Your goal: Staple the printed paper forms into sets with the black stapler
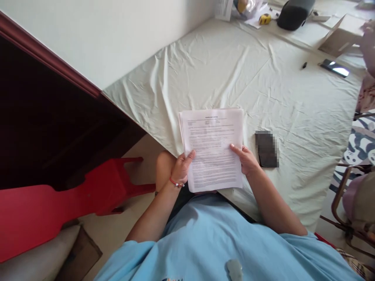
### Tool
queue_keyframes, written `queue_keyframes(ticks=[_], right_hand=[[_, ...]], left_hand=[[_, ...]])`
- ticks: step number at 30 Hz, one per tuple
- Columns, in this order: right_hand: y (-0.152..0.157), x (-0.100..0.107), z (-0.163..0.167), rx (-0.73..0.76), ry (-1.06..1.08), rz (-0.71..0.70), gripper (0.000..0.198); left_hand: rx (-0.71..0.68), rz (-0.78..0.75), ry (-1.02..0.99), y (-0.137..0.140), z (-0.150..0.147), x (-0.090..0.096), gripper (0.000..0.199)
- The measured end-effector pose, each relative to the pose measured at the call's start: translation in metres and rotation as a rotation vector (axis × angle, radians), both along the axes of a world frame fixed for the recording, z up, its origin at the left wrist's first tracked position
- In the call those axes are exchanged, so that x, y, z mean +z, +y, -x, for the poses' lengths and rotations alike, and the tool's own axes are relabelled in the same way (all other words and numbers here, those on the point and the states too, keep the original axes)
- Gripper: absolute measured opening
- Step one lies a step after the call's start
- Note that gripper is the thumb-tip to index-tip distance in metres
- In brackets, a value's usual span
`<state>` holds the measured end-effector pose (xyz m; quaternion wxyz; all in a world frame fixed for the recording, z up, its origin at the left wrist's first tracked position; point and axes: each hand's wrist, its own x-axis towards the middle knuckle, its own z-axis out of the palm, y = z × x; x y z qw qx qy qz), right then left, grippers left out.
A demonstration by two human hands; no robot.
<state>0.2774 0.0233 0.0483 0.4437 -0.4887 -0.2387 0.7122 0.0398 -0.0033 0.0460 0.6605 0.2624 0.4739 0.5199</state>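
A stack of printed papers (213, 156) is held up in front of my body, its lower edge close to my blue shirt. My left hand (183, 168) grips the left edge, thumb on top of the front sheet and fingers hidden behind. On the opposite edge, my right hand (247, 159) holds the stack the same way, its thumb lying on the print. The sheets are slightly fanned at the upper left. A dark phone (266, 150), partly pixelated, lies on the table just right of my right hand.
A wrinkled pale cloth covers the table (293, 105). Toward the back are a yellow tape measure (265, 19), a black cap-like object (294, 15), a cardboard box (341, 35) and another phone (334, 68). Another person's hand (368, 45) shows at far right. A red chair (108, 187) stands left.
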Motion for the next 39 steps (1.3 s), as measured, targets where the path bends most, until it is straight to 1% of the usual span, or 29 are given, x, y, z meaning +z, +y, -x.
queue_keyframes(ticks=[3, 7, 8, 10, 13, 14, 15, 17, 18, 19, 20, 21, 22, 23, 25, 26, 28, 29, 34, 36, 39], right_hand=[[-0.006, 0.001, -0.002, 0.002, -0.032, 0.048, 0.044], [-0.018, 0.002, -0.008, 0.084, -0.118, 0.005, 0.039], [-0.020, 0.002, -0.009, 0.120, -0.149, -0.016, 0.039], [-0.022, 0.003, -0.009, 0.192, -0.219, -0.048, 0.039], [-0.016, 0.005, -0.007, 0.249, -0.364, -0.114, 0.049], [-0.011, 0.008, -0.006, 0.226, -0.460, -0.168, 0.056], [-0.005, 0.013, -0.005, 0.171, -0.596, -0.247, 0.065], [0.010, 0.028, -0.004, 0.001, -0.957, -0.477, 0.082], [0.018, 0.039, -0.001, -0.075, -1.146, -0.620, 0.084], [0.026, 0.051, 0.002, -0.067, -1.280, -0.756, 0.077], [0.034, 0.064, 0.007, 0.008, -1.369, -0.872, 0.066], [0.041, 0.076, 0.014, 0.105, -1.431, -0.959, 0.055], [0.048, 0.087, 0.021, 0.202, -1.466, -1.020, 0.050], [0.054, 0.096, 0.029, 0.282, -1.487, -1.048, 0.049], [0.065, 0.107, 0.044, 0.458, -1.503, -1.033, 0.044], [0.070, 0.110, 0.050, 0.585, -1.479, -1.009, 0.041], [0.076, 0.111, 0.060, 0.788, -1.393, -0.940, 0.040], [0.078, 0.110, 0.063, 0.849, -1.354, -0.918, 0.040], [0.081, 0.108, 0.075, 0.957, -1.297, -0.899, 0.032], [0.083, 0.109, 0.078, 1.002, -1.264, -0.932, 0.033], [0.085, 0.108, 0.080, 1.038, -1.250, -0.976, 0.031]], left_hand=[[-0.079, -0.007, -0.034, -0.002, -0.002, -0.004, 0.055], [-0.195, -0.038, -0.032, 0.002, 0.012, -0.008, 0.056], [-0.200, -0.054, -0.027, 0.004, 0.016, -0.009, 0.055], [-0.163, -0.090, -0.025, 0.009, 0.021, -0.007, 0.054], [-0.116, -0.126, -0.028, 0.016, 0.022, -0.001, 0.051], [-0.113, -0.131, -0.027, 0.017, 0.021, 0.001, 0.050], [-0.114, -0.134, -0.027, 0.018, 0.019, 0.003, 0.049], [-0.141, -0.125, -0.039, 0.019, 0.014, 0.006, 0.049], [-0.161, -0.115, -0.047, 0.019, 0.011, 0.007, 0.049], [-0.182, -0.102, -0.053, 0.018, 0.009, 0.008, 0.049], [-0.201, -0.088, -0.056, 0.018, 0.006, 0.009, 0.049], [-0.217, -0.077, -0.056, 0.017, 0.004, 0.010, 0.049], [-0.231, -0.068, -0.053, 0.016, 0.003, 0.011, 0.048], [-0.242, -0.058, -0.052, 0.016, 0.001, 0.012, 0.048], [-0.256, -0.024, -0.053, 0.015, -0.001, 0.014, 0.046], [-0.258, -0.002, -0.053, 0.015, -0.001, 0.014, 0.046], [-0.252, 0.036, -0.064, 0.014, -0.002, 0.013, 0.046], [-0.245, 0.049, -0.073, 0.013, -0.002, 0.012, 0.048], [-0.215, 0.089, -0.080, 0.011, -0.005, 0.003, 0.050], [-0.232, 0.085, -0.064, 0.012, -0.006, 0.001, 0.050], [-0.272, 0.037, -0.034, 0.013, -0.007, 0.000, 0.051]])
